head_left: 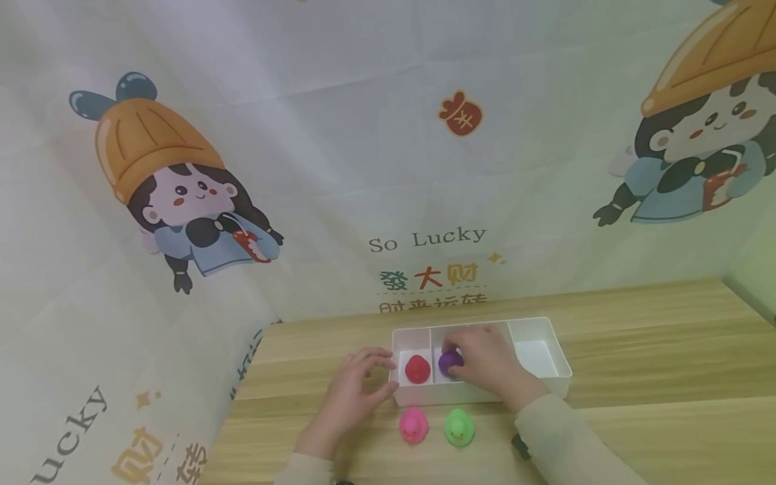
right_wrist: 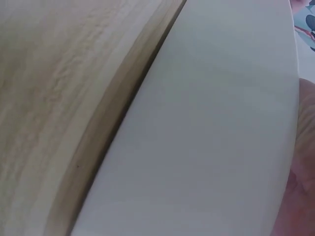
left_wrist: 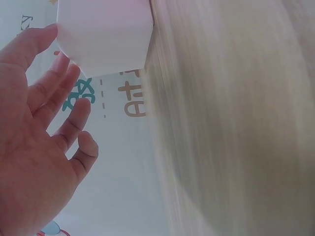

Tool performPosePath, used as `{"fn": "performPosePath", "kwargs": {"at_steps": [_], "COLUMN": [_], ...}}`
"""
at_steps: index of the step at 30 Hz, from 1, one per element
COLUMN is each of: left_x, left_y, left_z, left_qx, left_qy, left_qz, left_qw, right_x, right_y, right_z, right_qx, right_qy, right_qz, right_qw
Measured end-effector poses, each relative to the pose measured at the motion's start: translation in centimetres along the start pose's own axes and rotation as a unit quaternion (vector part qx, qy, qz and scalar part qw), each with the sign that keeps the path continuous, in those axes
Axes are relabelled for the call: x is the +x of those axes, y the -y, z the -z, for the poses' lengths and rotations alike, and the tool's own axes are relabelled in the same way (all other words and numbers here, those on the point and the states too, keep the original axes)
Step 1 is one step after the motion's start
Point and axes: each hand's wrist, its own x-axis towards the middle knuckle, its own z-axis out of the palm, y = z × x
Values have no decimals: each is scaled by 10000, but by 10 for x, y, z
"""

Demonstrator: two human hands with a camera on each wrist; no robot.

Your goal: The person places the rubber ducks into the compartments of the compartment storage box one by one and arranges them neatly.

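Low and right of centre in the frame, we've got the right hand [head_left: 488, 357] pinching a purple toy [head_left: 450, 364], down in the middle compartment of a white box [head_left: 479, 393]! At the box's left end we see the left hand [head_left: 354, 391], fingers loosely spread; touching, we can't tell. A red toy [head_left: 417, 368] sits in the left compartment; below, a pink duck [head_left: 413, 426] and green duck [head_left: 459, 428] share the bench [head_left: 655, 357].
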Motion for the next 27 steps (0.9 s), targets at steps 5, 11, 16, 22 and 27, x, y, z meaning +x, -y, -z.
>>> {"fn": "performPosePath", "kwargs": {"at_steps": [5,11,16,22,27], "left_x": [0,0,1,1,1], "left_y": [0,2,3,3,2], "left_z": [0,-1,-2,-2,-2], "left_qx": [5,-42,-82,-89,-99], "left_qy": [-15,3,0,24,-2], "left_qz": [-13,-21,-56,2,-13], "left_qw": [10000,10000,10000,10000,10000], "right_x": [1,1,1,0,-6], "right_y": [0,-2,-5,-9,-11], "right_z": [0,-1,-3,-7,-4], "right_qx": [-5,75,183,384,300], "right_qy": [108,180,78,-230,-730], "right_qz": [2,-6,78,294,355], "right_qw": [9999,9998,9998,9986,9963]}}
